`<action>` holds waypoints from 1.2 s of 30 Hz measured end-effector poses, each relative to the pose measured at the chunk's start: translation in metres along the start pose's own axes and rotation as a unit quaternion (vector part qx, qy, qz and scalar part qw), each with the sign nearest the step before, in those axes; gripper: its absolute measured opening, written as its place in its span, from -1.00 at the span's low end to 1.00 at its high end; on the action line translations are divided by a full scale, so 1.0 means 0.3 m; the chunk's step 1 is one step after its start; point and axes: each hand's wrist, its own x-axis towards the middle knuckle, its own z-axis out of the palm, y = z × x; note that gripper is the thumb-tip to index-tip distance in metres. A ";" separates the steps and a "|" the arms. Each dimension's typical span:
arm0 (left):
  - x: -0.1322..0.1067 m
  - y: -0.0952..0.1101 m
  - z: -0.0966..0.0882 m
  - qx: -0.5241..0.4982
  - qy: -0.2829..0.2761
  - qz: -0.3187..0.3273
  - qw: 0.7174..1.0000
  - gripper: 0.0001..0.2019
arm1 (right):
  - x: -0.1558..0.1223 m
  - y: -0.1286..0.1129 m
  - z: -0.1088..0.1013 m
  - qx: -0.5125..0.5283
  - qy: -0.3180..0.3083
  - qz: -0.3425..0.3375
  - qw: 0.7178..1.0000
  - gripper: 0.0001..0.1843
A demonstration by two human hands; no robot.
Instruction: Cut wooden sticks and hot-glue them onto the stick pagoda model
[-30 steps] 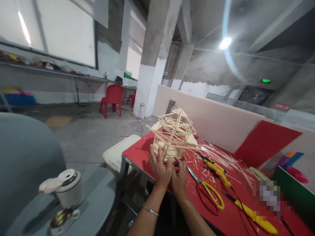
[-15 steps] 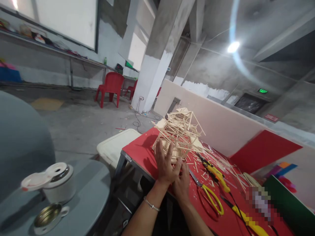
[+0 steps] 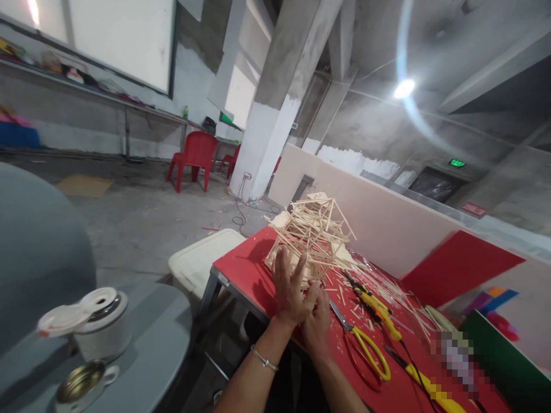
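A model house of thin wooden sticks (image 3: 314, 232) stands tilted on the red table (image 3: 245, 267) near its left corner. My left hand (image 3: 291, 287) has its fingers spread and rests against the model's near lower side; a thin bracelet is on that wrist. My right hand (image 3: 317, 322) sits just below and behind the left one at the model's base. Its fingers are covered by my left hand, so I cannot see what they do.
Yellow-handled scissors (image 3: 365, 347), yellow cutters (image 3: 377, 308), another yellow tool (image 3: 434, 390) and loose sticks (image 3: 404, 298) lie to the right. A white bin (image 3: 200, 264) sits left of the table, a lidded white pot (image 3: 97, 327) and metal cup (image 3: 84, 381) on a grey surface. A beige partition (image 3: 379, 221) stands behind.
The stick model has gone from upright to leaning over. My left hand has moved right, across my right hand, with its fingers still spread on the model.
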 end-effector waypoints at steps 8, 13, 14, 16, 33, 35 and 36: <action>-0.003 -0.002 -0.002 -0.011 0.001 0.006 1.000 -0.21 | 0.008 0.029 0.005 0.003 -0.001 -0.009 1.000 -0.61; -0.002 -0.005 0.000 -0.013 0.002 0.010 1.000 -0.23 | 0.006 0.008 0.005 0.003 0.007 -0.010 1.000 -0.62; -0.002 -0.005 0.001 -0.014 0.002 0.011 1.000 -0.22 | 0.005 0.003 0.005 0.003 0.008 -0.010 1.000 -0.63; -0.002 -0.006 0.002 -0.011 0.002 0.011 1.000 -0.22 | 0.004 -0.004 0.006 0.003 0.010 -0.008 1.000 -0.65; 0.000 -0.002 -0.004 -0.018 -0.012 -0.002 1.000 -0.21 | 0.006 -0.002 0.007 -0.007 0.011 -0.010 1.000 -0.58; 0.002 -0.002 -0.004 -0.021 -0.011 -0.001 1.000 -0.21 | 0.005 -0.004 0.007 -0.005 0.010 -0.010 1.000 -0.57; 0.003 -0.003 -0.004 -0.022 -0.010 0.000 1.000 -0.22 | 0.005 -0.003 0.007 -0.005 0.011 -0.011 1.000 -0.57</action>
